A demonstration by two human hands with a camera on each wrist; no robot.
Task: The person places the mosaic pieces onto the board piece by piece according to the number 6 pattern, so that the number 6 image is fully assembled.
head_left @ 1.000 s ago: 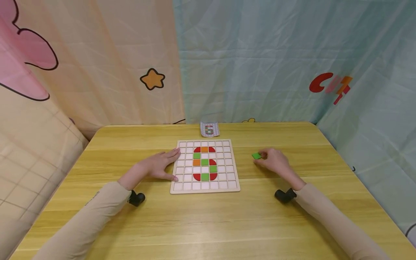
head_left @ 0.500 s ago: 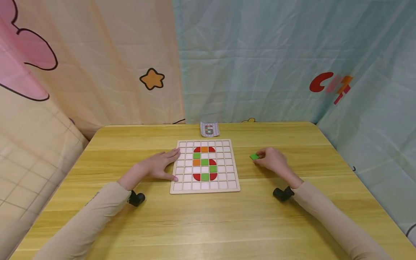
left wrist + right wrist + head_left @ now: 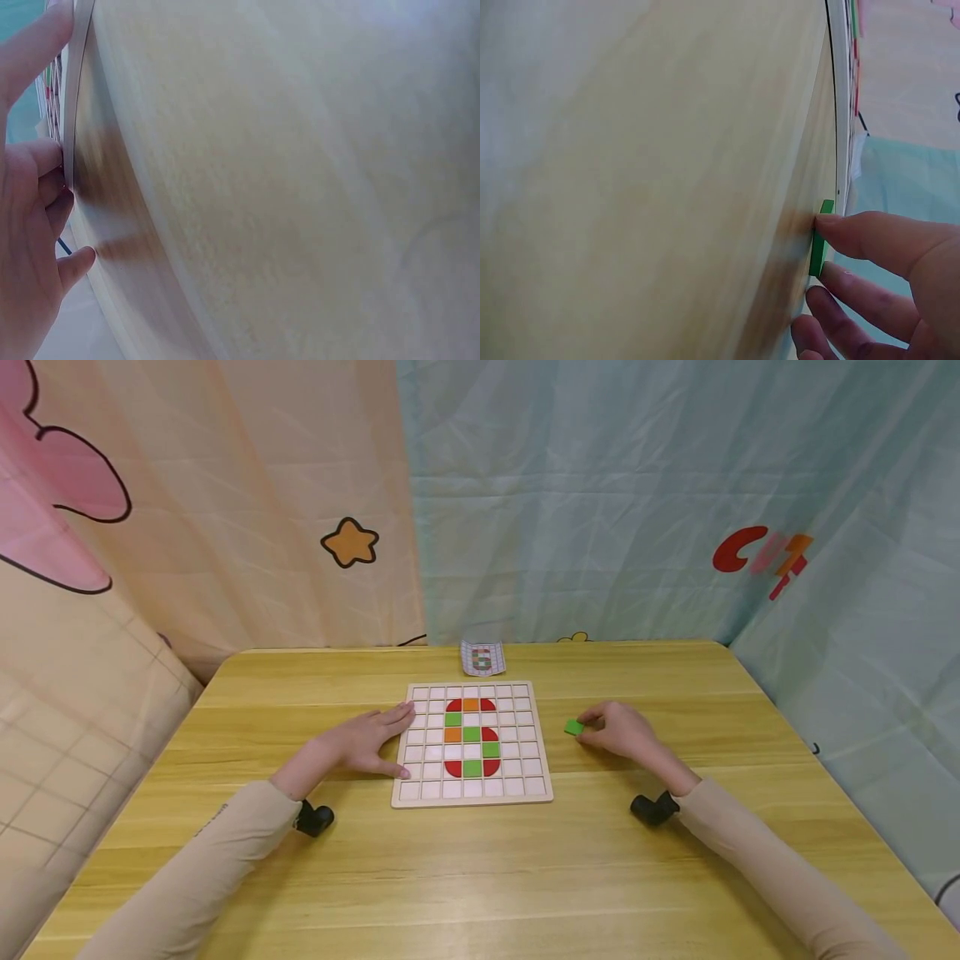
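A square wooden grid board (image 3: 475, 802) lies on the table, its cells white. Red, orange and green tiles fill some cells in the shape of a 6 or S. My left hand (image 3: 367, 742) rests on the board's left edge, fingers straight and spread; the left wrist view shows its fingertips at the rim. To the right of the board, my right hand (image 3: 622, 729) pinches a green square tile (image 3: 573, 727) between thumb and fingers. In the right wrist view that green tile (image 3: 822, 240) appears edge-on, close over the table.
Behind the board lies a small printed card (image 3: 482, 658) with a similar coloured figure on a grid. The wooden table (image 3: 480, 885) meets patterned curtains (image 3: 570, 502) at its back edge. A black wrist camera (image 3: 654, 809) sits on the right forearm, another on the left.
My right hand has moved a little to the left with the green tile, bringing it nearer the board. The left hand and the board have stayed in place.
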